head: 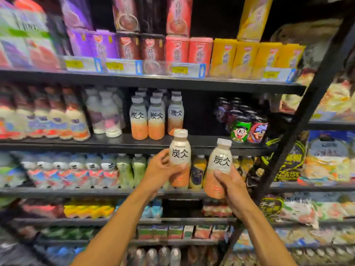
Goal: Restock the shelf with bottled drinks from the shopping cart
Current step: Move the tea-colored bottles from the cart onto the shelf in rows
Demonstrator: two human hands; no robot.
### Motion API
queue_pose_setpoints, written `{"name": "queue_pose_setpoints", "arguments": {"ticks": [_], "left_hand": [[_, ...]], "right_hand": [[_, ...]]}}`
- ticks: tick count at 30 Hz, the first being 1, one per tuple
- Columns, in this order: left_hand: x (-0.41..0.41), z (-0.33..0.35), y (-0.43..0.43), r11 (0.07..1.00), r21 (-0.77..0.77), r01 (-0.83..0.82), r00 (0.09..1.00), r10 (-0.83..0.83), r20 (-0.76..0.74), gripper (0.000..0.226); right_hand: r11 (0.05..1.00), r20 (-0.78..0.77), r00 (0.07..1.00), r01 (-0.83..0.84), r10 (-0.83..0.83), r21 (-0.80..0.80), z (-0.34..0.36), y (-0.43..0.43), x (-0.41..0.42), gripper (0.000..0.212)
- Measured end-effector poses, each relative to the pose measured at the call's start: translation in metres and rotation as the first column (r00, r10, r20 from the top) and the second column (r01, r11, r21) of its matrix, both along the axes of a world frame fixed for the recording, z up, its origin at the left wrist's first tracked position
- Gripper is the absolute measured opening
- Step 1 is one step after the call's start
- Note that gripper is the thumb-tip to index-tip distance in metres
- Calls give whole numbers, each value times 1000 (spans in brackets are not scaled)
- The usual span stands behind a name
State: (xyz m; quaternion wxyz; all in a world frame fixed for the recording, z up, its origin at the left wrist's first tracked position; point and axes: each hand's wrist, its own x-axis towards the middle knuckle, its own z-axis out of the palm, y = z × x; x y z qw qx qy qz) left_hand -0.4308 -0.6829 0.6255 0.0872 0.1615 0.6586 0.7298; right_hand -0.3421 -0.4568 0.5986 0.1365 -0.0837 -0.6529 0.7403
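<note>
Store shelving packed with drinks is filling the view. Two white-and-orange bottles are being held upright before it: the left hand is clasping the left bottle, the right hand is gripping the right bottle. Matching bottles are standing just beyond, with cartoon cans to their right.

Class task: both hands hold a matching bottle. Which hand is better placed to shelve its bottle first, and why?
Left. The left hand holds its bottle higher, its cap just before the matching shelf row, beside the bare shelf space. The right hand holds its bottle lower.
</note>
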Motion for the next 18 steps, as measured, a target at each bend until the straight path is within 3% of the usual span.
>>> {"name": "queue_pose_setpoints", "arguments": {"ticks": [7,11,18], "left_hand": [[-71,50,9,991,-82,-103,969,82,-233,58],[-90,53,14,973,-113,-200,946,162,-281,57],[-103,29,24,939,-89,-333,900,288,-328,60]], "right_hand": [[1000,-17,1000,12,-12,26,9,-10,-18,80],[999,-4,999,-34,34,35,7,-6,-23,61],[995,39,996,-81,79,65,6,0,-30,68]]}}
